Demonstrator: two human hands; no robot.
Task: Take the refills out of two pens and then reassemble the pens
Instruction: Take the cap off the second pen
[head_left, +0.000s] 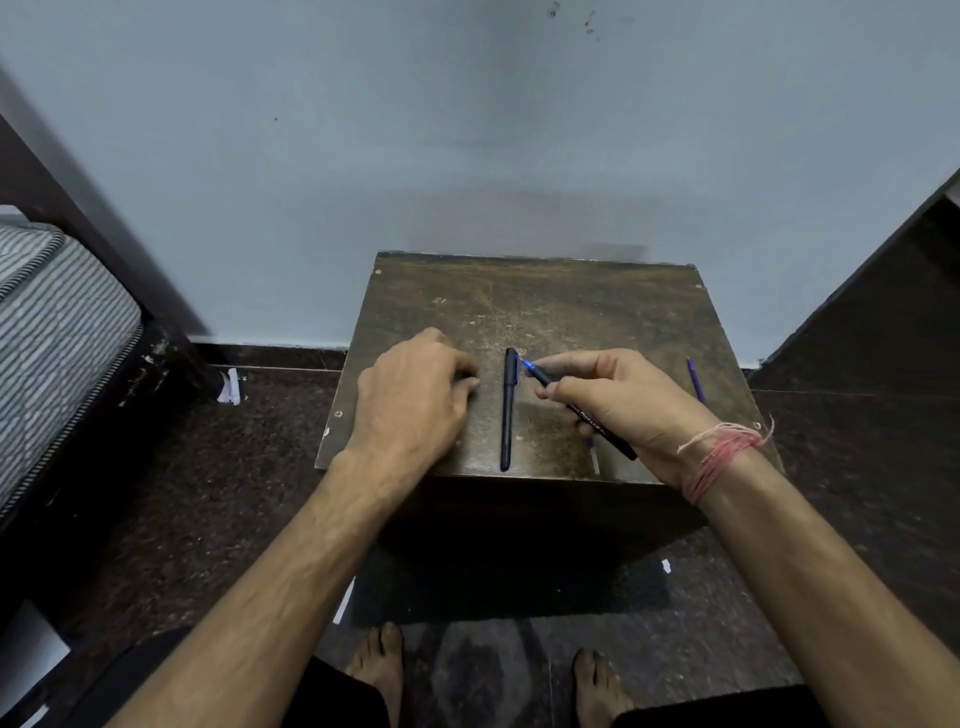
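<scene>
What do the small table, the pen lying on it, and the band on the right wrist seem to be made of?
Table: likely laminated wood board, its dark matte top scuffed and worn, screws at the corners.
Pen: apparently plastic, smooth dark barrel with a faint sheen.
Wrist band: pink thread or yarn, with loose frayed strands showing.

This looks like a bedroom in a home. At 9 o'clock a mattress (57, 332) in striped grey-and-white ticking rests on a dark wooden bed frame (156, 358). A small, scuffed brown wooden table (535, 306) stands at the centre, pushed up to a plain pale blue painted wall (467, 130) at 12 o'clock, which carries a few dark marks near the top. The floor (218, 467) is dark speckled polished stone with a matching skirting. At 3 o'clock rises another dark furniture panel (872, 312). Bare feet (379, 665) rest on the floor at 6 o'clock.
</scene>
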